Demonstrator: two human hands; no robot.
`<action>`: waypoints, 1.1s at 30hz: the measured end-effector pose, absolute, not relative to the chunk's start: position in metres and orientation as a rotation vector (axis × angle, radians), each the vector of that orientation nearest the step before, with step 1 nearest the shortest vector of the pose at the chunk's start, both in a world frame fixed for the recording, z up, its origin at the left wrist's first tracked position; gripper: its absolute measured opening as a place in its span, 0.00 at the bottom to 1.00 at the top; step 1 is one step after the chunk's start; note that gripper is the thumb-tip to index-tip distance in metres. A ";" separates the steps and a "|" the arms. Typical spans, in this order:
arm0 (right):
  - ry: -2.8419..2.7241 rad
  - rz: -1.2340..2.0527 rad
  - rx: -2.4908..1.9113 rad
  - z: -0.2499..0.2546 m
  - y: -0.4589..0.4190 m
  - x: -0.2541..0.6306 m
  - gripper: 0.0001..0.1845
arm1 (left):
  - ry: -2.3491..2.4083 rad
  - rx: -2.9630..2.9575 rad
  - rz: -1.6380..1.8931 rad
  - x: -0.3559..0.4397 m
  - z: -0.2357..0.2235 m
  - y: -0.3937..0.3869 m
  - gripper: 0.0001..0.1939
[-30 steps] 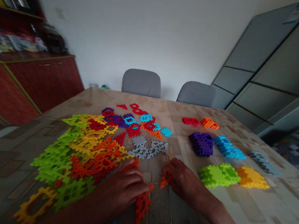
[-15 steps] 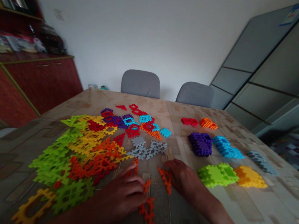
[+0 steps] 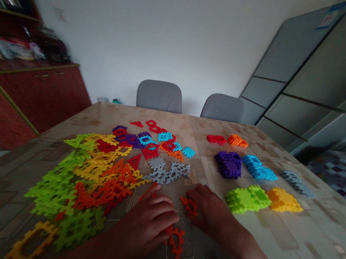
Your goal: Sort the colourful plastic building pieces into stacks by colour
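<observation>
My left hand lies palm down with its fingers stretched out over orange interlocking plastic pieces. One orange triangular piece sticks out beyond its fingertips, partly covered. Beside its uppermost finger, another orange-red piece shows only in part. My right hand has its fingers bent over the edge of an orange toothed piece on the table. Just beyond both hands are several grey pieces. Left of my left hand spreads a mixed pile, with orange pieces closest.
Green pieces and yellow pieces fill the pile's left side. At right stand colour-sorted stacks: purple, blue, green, yellow, grey, red and orange. Two chairs stand behind the table.
My left hand has shifted right, and the orange triangular piece beneath it has slid right too. My right hand now covers more of its orange piece. The whole view has turned slightly.
</observation>
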State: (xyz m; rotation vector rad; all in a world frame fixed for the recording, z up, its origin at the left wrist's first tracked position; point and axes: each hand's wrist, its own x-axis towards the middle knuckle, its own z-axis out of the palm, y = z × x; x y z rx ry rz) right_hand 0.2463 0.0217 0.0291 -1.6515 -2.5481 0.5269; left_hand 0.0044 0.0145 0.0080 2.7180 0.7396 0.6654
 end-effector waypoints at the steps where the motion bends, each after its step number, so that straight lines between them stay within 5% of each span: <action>1: -2.549 0.514 -1.673 0.028 0.022 0.244 0.17 | 0.721 2.714 0.638 0.005 0.009 0.014 0.13; 5: -2.487 0.510 -1.741 0.025 0.024 0.243 0.10 | 0.681 2.731 0.553 0.015 0.003 0.012 0.05; 9: -2.417 0.465 -1.809 0.026 0.029 0.251 0.14 | 0.729 2.737 0.607 0.025 -0.004 0.014 0.05; 15: -2.372 0.478 -1.796 0.035 0.030 0.256 0.16 | 0.836 2.658 0.460 0.012 0.006 0.024 0.27; 25: -2.417 0.770 -1.729 0.044 -0.006 0.216 0.14 | 1.058 2.725 0.549 -0.007 -0.007 0.015 0.19; 33: -2.509 0.616 -1.838 0.029 -0.014 0.199 0.14 | 1.090 2.674 0.493 -0.008 -0.007 0.014 0.20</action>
